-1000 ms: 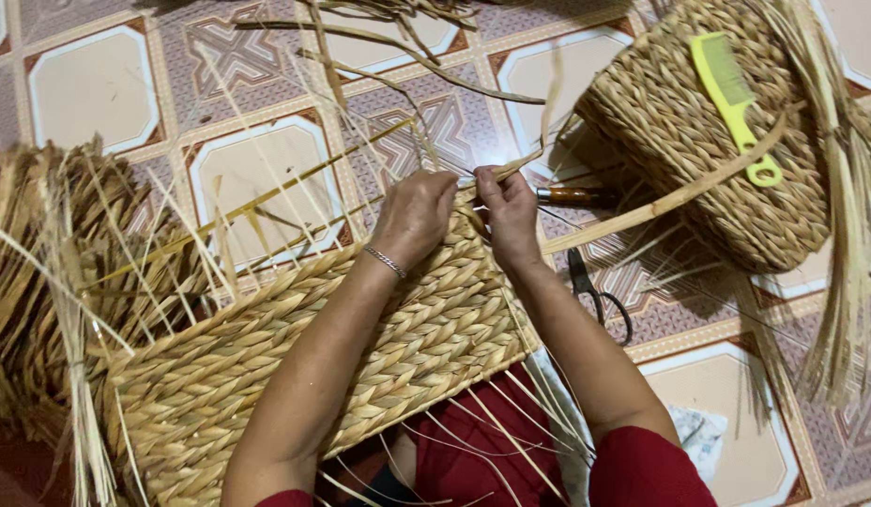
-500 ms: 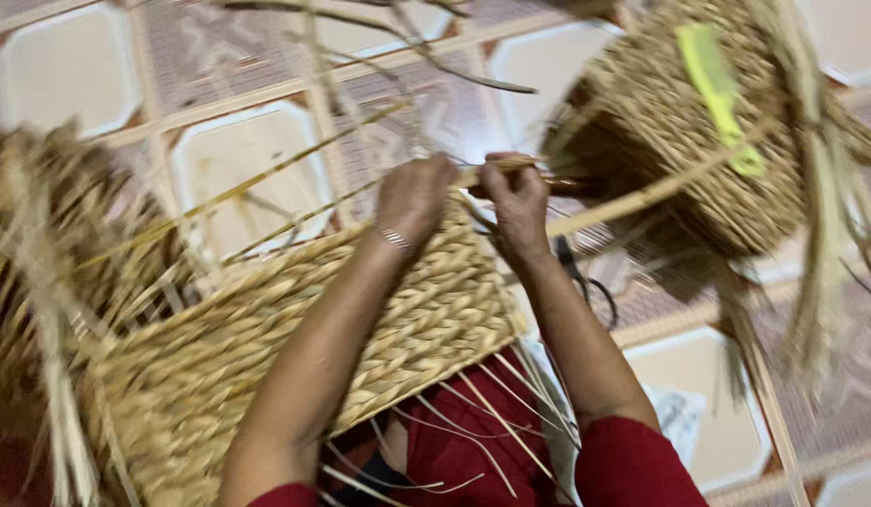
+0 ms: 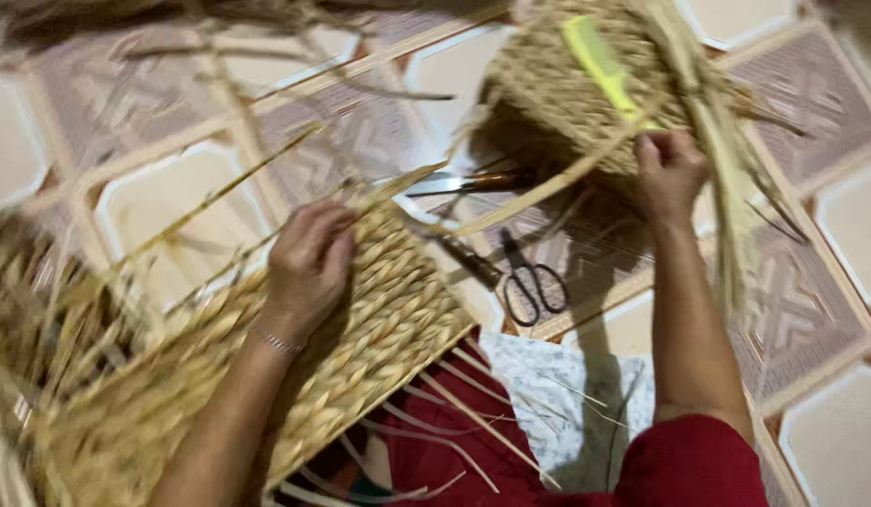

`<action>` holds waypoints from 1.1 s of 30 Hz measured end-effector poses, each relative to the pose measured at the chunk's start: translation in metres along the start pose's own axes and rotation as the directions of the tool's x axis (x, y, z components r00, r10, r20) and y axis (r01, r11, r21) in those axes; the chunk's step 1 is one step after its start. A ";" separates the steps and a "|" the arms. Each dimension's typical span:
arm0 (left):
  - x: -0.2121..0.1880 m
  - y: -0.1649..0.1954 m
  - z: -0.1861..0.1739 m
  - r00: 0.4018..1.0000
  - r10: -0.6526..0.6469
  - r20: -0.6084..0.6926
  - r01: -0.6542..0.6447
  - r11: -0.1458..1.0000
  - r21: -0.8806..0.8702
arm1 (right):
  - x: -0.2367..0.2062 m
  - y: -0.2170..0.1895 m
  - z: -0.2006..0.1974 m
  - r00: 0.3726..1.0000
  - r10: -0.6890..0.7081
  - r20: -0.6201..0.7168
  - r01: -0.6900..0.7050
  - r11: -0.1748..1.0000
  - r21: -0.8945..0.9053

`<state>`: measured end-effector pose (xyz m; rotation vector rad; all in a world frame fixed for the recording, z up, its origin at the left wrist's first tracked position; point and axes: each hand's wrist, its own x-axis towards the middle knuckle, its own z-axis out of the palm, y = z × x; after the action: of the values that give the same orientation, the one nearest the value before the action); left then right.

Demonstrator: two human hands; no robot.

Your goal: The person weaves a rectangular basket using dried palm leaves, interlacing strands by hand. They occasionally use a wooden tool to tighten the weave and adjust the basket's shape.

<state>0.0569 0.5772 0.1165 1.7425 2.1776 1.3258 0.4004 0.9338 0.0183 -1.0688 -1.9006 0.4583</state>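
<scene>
The left hand lies on the woven mat, fingers curled together. The right hand has its fingers clamped on a straw strand beside the basket; scissors lie between them on the floor.

Looks like a home weaving spot: patterned tiled floor, woven baskets, loose straw, scissors.

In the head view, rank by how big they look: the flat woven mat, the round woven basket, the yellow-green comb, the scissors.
1. Flat woven mat, under the left hand.
2. Round woven basket, by the right hand.
3 and 4. Yellow-green comb and scissors look alike; blur prevents ranking.
</scene>
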 end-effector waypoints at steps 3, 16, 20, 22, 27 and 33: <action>-0.012 -0.007 -0.025 0.993 0.110 -0.050 -0.103 0.988 0.117 | 0.009 -0.039 0.034 0.964 0.034 0.264 -0.091 0.974 0.206; -0.184 -0.176 -0.280 0.604 -0.351 -0.715 0.619 0.772 0.144 | -0.041 -0.275 0.202 0.482 -0.651 0.587 0.609 0.730 0.309; -0.251 -0.220 -0.340 0.362 -0.636 -0.681 0.922 0.354 0.159 | -0.045 -0.272 0.210 0.502 -0.621 0.602 0.608 0.749 0.265; -0.268 -0.232 -0.345 0.225 -0.794 -0.565 0.964 0.097 0.248 | -0.045 -0.268 0.211 0.509 -0.629 0.588 0.618 0.742 0.259; -0.281 -0.242 -0.328 -0.010 -0.918 -0.396 0.832 -0.227 0.506 | -0.045 -0.268 0.213 0.525 -0.622 0.581 0.638 0.739 0.215; -0.273 -0.247 -0.339 -0.059 -0.929 -0.365 0.786 -0.269 0.557 | -0.042 -0.270 0.214 0.549 -0.554 0.626 0.632 0.765 0.122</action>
<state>-0.2118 0.1604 0.0513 -0.3273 2.6992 -0.1751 0.0982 0.7681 0.0594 -0.2382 -2.7744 0.3187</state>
